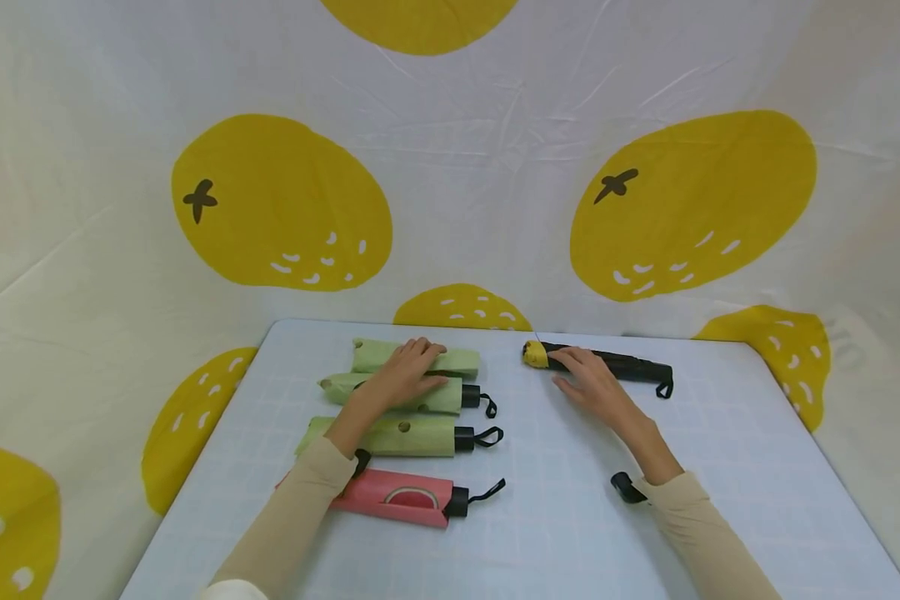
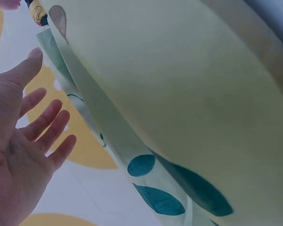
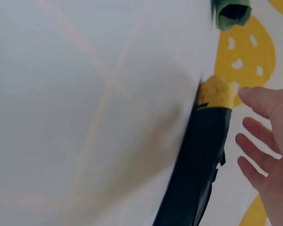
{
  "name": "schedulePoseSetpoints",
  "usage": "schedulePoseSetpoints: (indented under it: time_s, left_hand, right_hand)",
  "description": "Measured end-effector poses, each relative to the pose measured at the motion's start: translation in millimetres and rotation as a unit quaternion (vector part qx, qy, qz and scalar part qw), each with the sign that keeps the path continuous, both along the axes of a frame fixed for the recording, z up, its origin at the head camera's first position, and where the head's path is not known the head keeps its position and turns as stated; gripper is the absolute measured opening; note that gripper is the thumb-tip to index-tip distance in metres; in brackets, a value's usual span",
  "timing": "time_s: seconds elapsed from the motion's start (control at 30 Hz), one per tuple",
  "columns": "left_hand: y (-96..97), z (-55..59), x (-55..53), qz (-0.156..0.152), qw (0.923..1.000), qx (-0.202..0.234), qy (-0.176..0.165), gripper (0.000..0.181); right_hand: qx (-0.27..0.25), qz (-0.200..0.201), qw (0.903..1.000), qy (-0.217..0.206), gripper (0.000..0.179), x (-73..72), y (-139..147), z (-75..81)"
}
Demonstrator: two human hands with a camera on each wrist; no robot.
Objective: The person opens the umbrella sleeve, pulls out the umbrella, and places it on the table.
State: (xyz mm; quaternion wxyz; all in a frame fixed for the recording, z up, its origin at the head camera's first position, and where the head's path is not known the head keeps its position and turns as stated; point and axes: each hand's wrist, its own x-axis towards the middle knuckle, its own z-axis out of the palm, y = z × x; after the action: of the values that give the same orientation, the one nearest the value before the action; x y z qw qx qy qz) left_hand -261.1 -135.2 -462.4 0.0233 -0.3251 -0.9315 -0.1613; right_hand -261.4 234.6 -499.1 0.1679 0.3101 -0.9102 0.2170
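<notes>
My left hand [image 1: 407, 372] is over the two farthest green items, a green fabric roll [image 1: 461, 362] and a folded green umbrella [image 1: 442, 398] with a black handle and strap. In the left wrist view its fingers are spread beside pale green fabric with teal leaves [image 2: 156, 199]. My right hand [image 1: 591, 385] is at the yellow end of a folded black umbrella [image 1: 630, 367], fingers relaxed. The right wrist view shows the right thumb close to that yellow end [image 3: 217, 92], with nothing held. The green roll's near end [image 3: 233, 14] looks hollow there.
Closer to me lie another folded green umbrella [image 1: 427, 437] and a red one [image 1: 375, 493] with a watermelon print, partly under the left forearm. All rest on a white table [image 1: 555, 533]. A white curtain with yellow fruit prints [image 1: 480, 183] hangs behind the table.
</notes>
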Motion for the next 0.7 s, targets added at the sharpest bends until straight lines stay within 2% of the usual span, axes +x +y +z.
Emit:
schedulePoseSetpoints:
  time_s: [0.3, 0.53, 0.6, 0.7]
  left_hand:
    - [-3.7, -4.0, 9.0, -0.002, 0.9999, 0.008, 0.014, 0.055]
    - [-4.0, -5.2, 16.7, -0.004, 0.9999, 0.009, 0.011, 0.052]
    - [-4.7, -5.5, 18.8, -0.004, 1.0000, 0.002, 0.008, 0.052]
    - [-5.9, -5.3, 21.4, 0.002, 0.9999, -0.006, -0.013, 0.052]
  right_hand:
    - [-0.021, 0.027, 0.9994, 0.010, 0.042, 6.7, -14, -0.9]
    - [-0.027, 0.036, 0.9989, -0.014, 0.045, 12.6, -24, -2.4]
    - [-0.025, 0.039, 0.9987, -0.020, 0.045, 13.6, -27, -3.5]
    - [-0.030, 0.046, 0.9980, -0.032, 0.044, 14.8, -31, -4.9]
